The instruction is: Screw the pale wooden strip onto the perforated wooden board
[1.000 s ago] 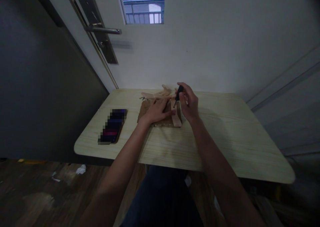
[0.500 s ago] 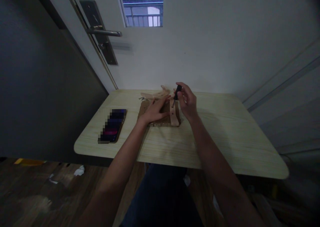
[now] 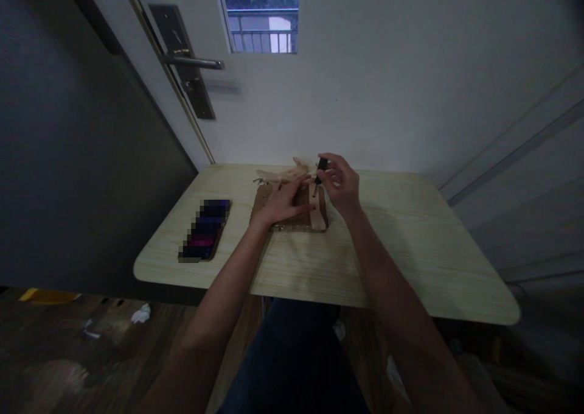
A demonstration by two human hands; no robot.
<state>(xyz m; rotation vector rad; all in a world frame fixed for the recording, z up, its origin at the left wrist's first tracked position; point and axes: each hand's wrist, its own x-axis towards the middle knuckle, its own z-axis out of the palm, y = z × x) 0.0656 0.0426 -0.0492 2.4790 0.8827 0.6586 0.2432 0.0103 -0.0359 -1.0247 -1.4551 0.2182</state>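
A brown cardboard piece (image 3: 292, 218) lies on the table with a pale tan strip (image 3: 317, 218) across its right end. My left hand (image 3: 286, 204) rests on the cardboard, fingers spread, its thumb reaching the strip. In my right hand (image 3: 342, 184) is a screwdriver with a black handle (image 3: 322, 165), held between thumb and fingers. Its metal shaft points down at the strip, and the tip appears to touch it; what lies under the tip is too small to make out. Behind my left hand lie more tan strips (image 3: 285, 173).
A phone (image 3: 205, 231), partly pixelated, lies at the left of the pale wooden table (image 3: 410, 249). Behind the table stands a white door (image 3: 387, 67) with a metal handle (image 3: 196, 63). White scraps (image 3: 141, 313) lie on the floor.
The screwdriver's handle has shifted slightly left and stands a little more upright. My left hand stays in place on the cardboard.
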